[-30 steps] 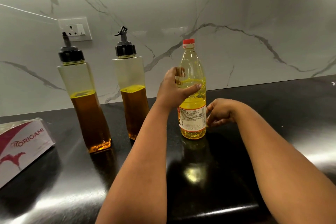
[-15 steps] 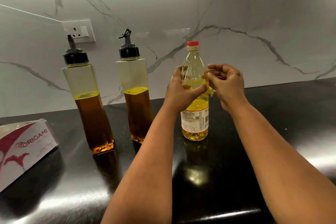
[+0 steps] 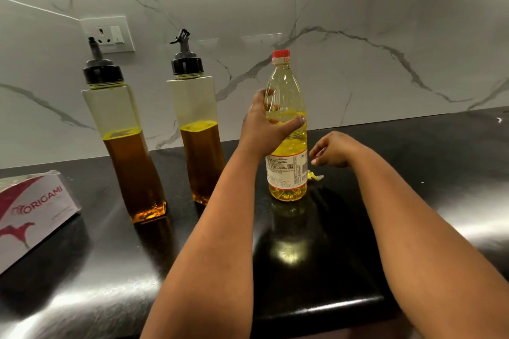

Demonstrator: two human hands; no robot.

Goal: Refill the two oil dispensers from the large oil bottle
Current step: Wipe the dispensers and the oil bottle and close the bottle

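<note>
Now the right hand (image 3: pixel 332 152) has dropped from the bottle's neck to hover low beside the large oil bottle (image 3: pixel 286 140), fingers loosely curled, its grip empty. A yellow scrap (image 3: pixel 315 175) lies on the table (image 3: pixel 413 201) below it. The left hand (image 3: pixel 264 129) still holds the upright, capped bottle, right of both dispensers (image 3: pixel 124 146).

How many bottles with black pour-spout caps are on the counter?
2. One dispenser stands at left near the tissue box; the other dispenser stands between it and the red-capped oil bottle.

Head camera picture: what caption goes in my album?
Left hand grips the capped oil bottle beside two dispensers.
</note>
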